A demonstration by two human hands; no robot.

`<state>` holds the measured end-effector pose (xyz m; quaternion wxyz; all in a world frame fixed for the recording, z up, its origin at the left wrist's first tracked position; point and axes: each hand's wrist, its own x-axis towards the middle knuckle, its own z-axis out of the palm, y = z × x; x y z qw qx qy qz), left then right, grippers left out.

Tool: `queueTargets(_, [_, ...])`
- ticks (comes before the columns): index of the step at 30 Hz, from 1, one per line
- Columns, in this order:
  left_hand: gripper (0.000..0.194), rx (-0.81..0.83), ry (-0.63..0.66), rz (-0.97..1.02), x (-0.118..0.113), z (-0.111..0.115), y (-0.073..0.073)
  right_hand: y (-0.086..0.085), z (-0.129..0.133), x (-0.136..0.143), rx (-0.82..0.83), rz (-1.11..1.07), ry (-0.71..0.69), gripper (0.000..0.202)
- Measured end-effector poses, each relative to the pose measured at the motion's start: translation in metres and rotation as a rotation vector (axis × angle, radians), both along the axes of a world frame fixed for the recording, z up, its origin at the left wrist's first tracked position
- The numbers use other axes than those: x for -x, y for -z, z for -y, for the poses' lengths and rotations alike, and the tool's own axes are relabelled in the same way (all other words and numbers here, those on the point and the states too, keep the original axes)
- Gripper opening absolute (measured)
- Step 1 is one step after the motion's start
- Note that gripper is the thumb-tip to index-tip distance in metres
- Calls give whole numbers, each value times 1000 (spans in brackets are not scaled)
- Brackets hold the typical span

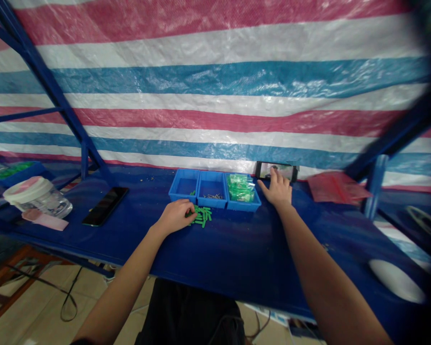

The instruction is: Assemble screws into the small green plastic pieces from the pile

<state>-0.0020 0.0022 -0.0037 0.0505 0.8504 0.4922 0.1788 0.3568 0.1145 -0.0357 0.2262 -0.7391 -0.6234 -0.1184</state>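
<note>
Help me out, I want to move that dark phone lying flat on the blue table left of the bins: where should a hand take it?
Grip the phone across its two long edges near the middle, coming from above. It lies flat, screen up, with bare table on all sides, so both long edges are free, and its thin slab shape probably suits a pinch across the narrow width.

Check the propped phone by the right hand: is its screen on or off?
On. The propped phone shows a lit picture on its screen, under the right hand's fingertips.
</note>
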Motion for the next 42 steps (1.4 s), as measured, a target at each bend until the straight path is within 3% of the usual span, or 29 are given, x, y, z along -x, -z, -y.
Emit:
queueTargets(10, [19,51,33,-7,-1,0,-2,-2,3,5,5,127,-22,64])
queueTargets(16, [19,90,48,16,0,0,0,-3,15,7,-12,187,-51,47])
queueTargets(23, [20,98,92,111,1,-1,2,0,28,7,-10,163,-71,38])
queueTargets(27, [21,158,157,271,-2,1,-2,1,28,5,-26,110,-104,37])
queueTargets(31, [25,172,172,438,-4,2,-8,4,22,-1,-53,-4,-171,33])
queueTargets(35, [27,193,112,591,-2,0,-8,9,16,-9,-67,-298,-242,29])
queueTargets(39, [25,77,-28,724,1,-4,-6,14,13,-16,-115,-590,-147,30])
queueTargets(42, [24,-59,-154,767,4,-8,-6,15,12,-20,-128,-675,-95,32])
